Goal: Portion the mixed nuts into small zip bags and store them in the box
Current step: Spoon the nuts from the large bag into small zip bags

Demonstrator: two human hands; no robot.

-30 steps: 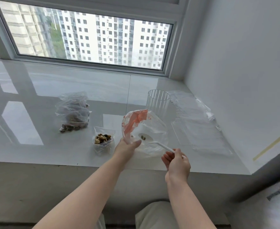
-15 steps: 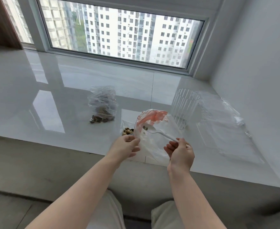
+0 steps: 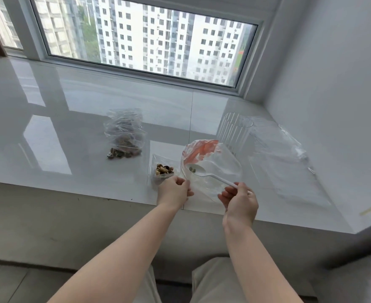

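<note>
My left hand grips the edge of a large clear bag with red print, held up above the white sill. My right hand pinches the handle of a white plastic spoon. The spoon's bowl is inside the bag and carries a few nuts. Just left of the bag a small zip bag lies on the sill with mixed nuts in it. Farther left lies a pile of filled small zip bags.
A clear ribbed plastic cup stands behind the big bag. Flat clear plastic packaging lies at the right by the white wall. The glossy sill runs back to a window, and its front edge drops off near my hands.
The spoon has lifted inside the big bag with a few nuts on it. My view has shifted, so the sill's objects sit farther right. Both hands keep their holds.
</note>
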